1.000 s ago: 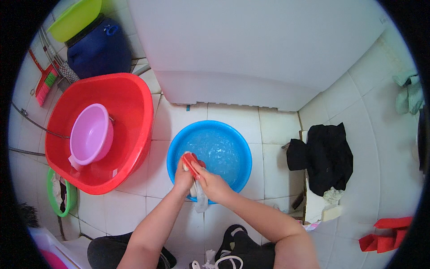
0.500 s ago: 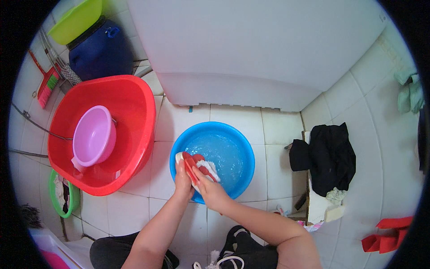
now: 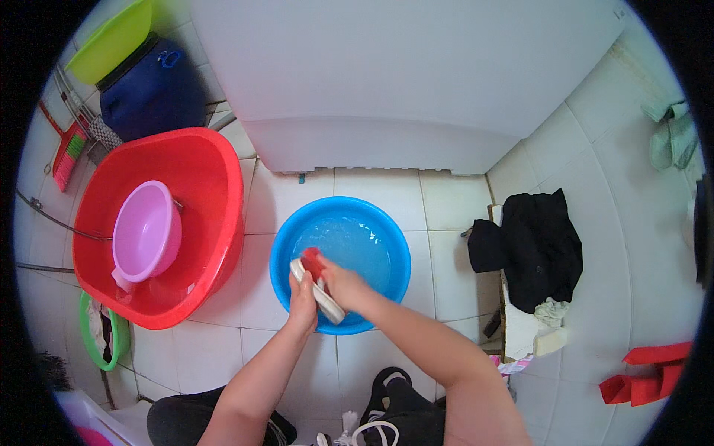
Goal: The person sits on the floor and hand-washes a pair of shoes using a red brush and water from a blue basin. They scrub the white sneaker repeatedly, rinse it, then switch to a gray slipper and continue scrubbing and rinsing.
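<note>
A red and white slipper [image 3: 326,303] with a pale, thick sole is over the near left part of a round blue basin [image 3: 402,279] of water. My left hand [image 3: 301,304] grips it from the left, with the fingers closed along the sole. On the other side my right hand [image 3: 345,287] presses onto its red part, fingers bent round it. The right fingertips are partly hidden by the slipper. Light glints on the moving water beyond my hands.
A large red tub [image 3: 201,293] holding a pink basin [image 3: 143,230] stands at left, beside a green basket [image 3: 123,338] of cloth. Behind are a blue barrel [image 3: 152,89] and a broom [image 3: 68,152]. A white appliance [image 3: 357,82] stands ahead; black clothing [image 3: 543,249] lies at right.
The slipper has turned, so its pale sole edge faces up and its white fluffy part is out of sight. My right hand has shifted up along it.
</note>
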Available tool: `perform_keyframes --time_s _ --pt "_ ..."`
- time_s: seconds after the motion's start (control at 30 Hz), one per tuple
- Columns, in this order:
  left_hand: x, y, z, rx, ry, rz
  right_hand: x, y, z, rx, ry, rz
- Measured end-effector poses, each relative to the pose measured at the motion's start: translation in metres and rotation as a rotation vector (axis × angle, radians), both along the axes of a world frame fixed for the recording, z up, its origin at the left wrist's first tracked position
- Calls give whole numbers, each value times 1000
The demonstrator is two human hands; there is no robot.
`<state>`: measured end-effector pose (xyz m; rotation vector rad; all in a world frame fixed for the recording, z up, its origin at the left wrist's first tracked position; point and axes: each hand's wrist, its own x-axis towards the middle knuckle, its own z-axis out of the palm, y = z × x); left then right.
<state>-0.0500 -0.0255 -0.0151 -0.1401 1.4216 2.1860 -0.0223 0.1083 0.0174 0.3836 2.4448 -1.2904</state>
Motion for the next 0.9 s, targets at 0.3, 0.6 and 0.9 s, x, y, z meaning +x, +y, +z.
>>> perform_keyframes --time_s 0.3,0.6,0.9 --pt "-27 -21 -8 341 -386 -34 24 81 -30 309 85 -344" --pt "-30 17 -41 -416 -421 51 29 -8 -23 542 174 233" --pt "-42 19 -150 -958 -168 -240 1 -2 -114 807 67 250"
